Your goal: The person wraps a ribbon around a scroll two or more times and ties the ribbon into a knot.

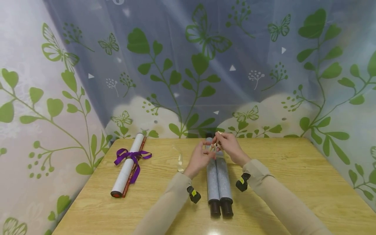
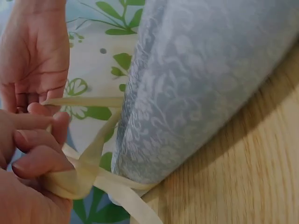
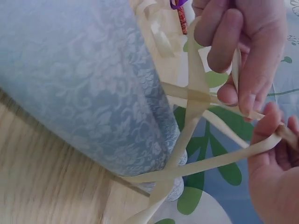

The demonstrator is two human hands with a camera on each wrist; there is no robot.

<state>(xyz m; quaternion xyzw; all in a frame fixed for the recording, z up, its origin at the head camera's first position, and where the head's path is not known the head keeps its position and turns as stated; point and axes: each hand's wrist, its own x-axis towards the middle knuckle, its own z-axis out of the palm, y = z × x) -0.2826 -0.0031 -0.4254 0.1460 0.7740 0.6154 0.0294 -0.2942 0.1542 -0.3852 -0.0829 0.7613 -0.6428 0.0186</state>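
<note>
Two grey-blue scrolls [image 1: 218,182] with a pale floral pattern and dark brown end knobs lie side by side on the table. A cream ribbon [image 3: 219,161] runs around them near their far end, its strands crossing above. My left hand [image 1: 200,157] holds a bent length of ribbon between curled fingers, seen close in the left wrist view. Across from it, my right hand [image 1: 230,147] pinches another strand and draws it away from the scrolls. The fingertips of both hands nearly meet. Whether a knot lies between them is hidden by the fingers.
On the left of the wooden table [image 1: 276,182] lies a white scroll [image 1: 124,173] beside a red patterned strip, tied with a purple ribbon bow [image 1: 133,156]. A loose cream ribbon tail [image 1: 180,163] lies beside my left wrist. Leaf-printed curtain [image 1: 176,65] hangs behind.
</note>
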